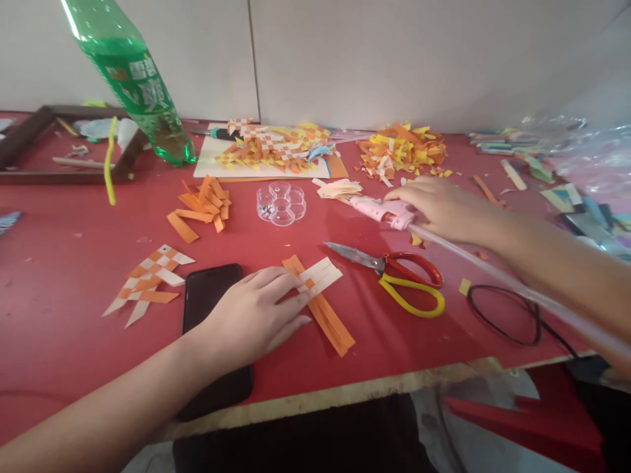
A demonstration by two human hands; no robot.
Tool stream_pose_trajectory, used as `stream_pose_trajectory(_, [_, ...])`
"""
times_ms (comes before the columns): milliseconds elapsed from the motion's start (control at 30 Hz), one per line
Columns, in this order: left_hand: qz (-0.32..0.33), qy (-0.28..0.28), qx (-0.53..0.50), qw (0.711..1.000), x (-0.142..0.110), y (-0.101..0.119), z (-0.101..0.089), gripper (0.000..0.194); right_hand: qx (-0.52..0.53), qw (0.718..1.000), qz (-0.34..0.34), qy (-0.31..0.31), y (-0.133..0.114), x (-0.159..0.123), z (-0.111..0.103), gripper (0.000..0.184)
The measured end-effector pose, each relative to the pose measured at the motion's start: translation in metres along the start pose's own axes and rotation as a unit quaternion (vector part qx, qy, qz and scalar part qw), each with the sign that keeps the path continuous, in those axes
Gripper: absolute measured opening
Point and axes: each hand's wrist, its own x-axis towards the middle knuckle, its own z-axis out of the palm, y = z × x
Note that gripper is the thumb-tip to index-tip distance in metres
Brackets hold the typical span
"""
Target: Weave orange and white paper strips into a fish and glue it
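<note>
My left hand [263,309] rests low over the table, its fingertips pinning crossed paper strips, orange strips [328,322] with white strips [323,274] woven across them. The thumb is hidden. Farther back on the right, my right hand [428,203] is closed around a pink hot glue gun [382,211], with a long clear glue stick [473,266] sticking out of its rear. Between the hands lie scissors [384,263] with one red and one yellow handle, blades apart. A finished-looking woven orange-and-white paper fish [152,276] lies left of my left hand.
A black phone [211,289] lies under my left forearm. Behind are loose orange strips [204,207], a clear flower-shaped tray [280,203], woven paper fish [280,148], paper scraps [401,151] and a green bottle [148,98]. A black cable [503,328] curls right; a frame [69,177] lies left.
</note>
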Motion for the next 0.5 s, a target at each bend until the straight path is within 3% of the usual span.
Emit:
stream_pose_trajectory(267, [-0.003, -0.031, -0.008, 0.999, -0.001, 0.001, -0.003, 0.036, -0.032, 0.999, -0.001, 0.006, 0.045, -0.001, 0.043, 0.044])
stream_pose_trajectory(400, [-0.007, -0.041, 0.003, 0.999, 0.000, 0.001, -0.001, 0.039, -0.033, 0.999, -0.017, 0.016, 0.049, 0.003, 0.048, 0.051])
stream_pose_trajectory(500, [-0.006, -0.043, 0.006, 0.999, 0.002, 0.000, -0.001, 0.040, -0.043, 0.998, -0.019, 0.040, 0.046, 0.006, 0.039, 0.051])
